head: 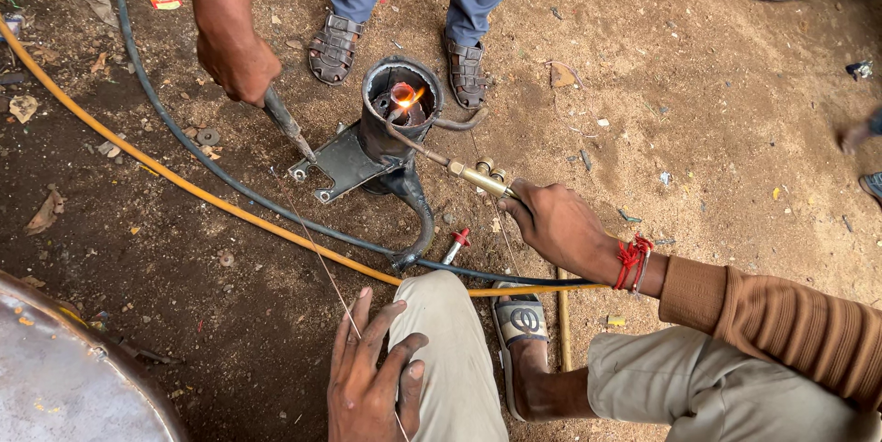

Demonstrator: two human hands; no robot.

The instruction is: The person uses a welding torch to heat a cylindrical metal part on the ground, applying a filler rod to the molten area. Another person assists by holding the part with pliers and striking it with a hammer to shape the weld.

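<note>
Flame glows orange inside black metal cylinder [400, 111], which stands on dirt ground [698, 130] w/ its flat base plate just beside. Right hand [556, 221] is closed around brass torch [478, 177], tip reaching into cylinder. Left hand [372, 373] lies on own knee, fingers loosely spread, thin filler wire [326, 272] between them. Another person's hand [237, 61] grips dark tool [287, 122] touching the plate.

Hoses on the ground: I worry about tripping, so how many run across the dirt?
2: an orange hose and a dark hose beside it, both crossing from upper left toward the right hand; their ends are hidden.
</note>
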